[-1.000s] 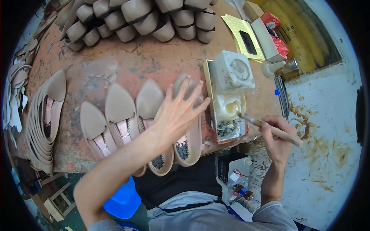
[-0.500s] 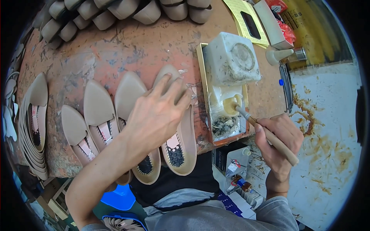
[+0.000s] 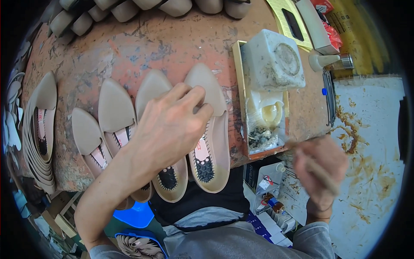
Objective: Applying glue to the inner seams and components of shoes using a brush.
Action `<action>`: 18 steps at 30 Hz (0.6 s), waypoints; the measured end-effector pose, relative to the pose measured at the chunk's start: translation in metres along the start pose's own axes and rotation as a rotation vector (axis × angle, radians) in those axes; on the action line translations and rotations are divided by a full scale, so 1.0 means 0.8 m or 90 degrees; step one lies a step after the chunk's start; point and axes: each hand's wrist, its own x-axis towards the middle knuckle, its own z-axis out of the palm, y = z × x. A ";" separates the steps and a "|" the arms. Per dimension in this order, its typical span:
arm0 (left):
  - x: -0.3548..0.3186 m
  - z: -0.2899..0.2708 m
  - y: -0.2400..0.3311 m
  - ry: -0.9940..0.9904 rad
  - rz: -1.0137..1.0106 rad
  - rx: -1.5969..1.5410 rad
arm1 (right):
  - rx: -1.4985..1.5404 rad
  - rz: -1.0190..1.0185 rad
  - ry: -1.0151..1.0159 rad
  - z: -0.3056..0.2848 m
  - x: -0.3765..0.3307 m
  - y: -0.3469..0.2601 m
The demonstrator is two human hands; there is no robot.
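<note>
Several beige pointed shoe uppers lie in a row on the worn reddish table, toes pointing away from me. Over the rightmost upper point(image 3: 207, 88), my left hand point(image 3: 174, 123) is closed with bent fingers. Its fingertips are hidden, so whether they pinch anything cannot be seen. My right hand point(image 3: 321, 166) grips a wooden-handled brush point(image 3: 323, 177), blurred by motion, right of a shallow box point(image 3: 239, 99). In that box sits a cup of yellowish, glue-like liquid point(image 3: 272, 114), below a smeared white plastic container point(image 3: 276, 60).
A nested stack of beige uppers point(image 3: 41, 129) lies at the left. Dark-lined brown shoes point(image 3: 125, 11) are piled along the back. A phone point(image 3: 293, 23) on yellow paper and a whitish nozzle-shaped piece point(image 3: 321, 61) are at the right. Blue bins point(image 3: 133, 216) stand below the table edge.
The brush has come out of the cup, moving right and toward me with my right hand. My left fingers have curled and drawn back from the rightmost upper's toe. The view has shifted slightly.
</note>
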 end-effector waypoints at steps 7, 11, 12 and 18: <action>-0.001 -0.001 -0.008 0.018 0.014 -0.013 | 0.330 0.207 0.097 -0.008 -0.004 0.001; -0.004 0.001 -0.013 0.036 0.019 -0.031 | 0.378 -0.078 -0.023 0.045 0.037 -0.019; -0.005 0.002 -0.012 0.043 0.014 -0.037 | 0.378 -0.042 -0.047 0.062 0.044 -0.027; -0.004 0.004 -0.013 0.052 0.022 -0.049 | 0.484 0.029 -0.216 0.089 0.043 -0.023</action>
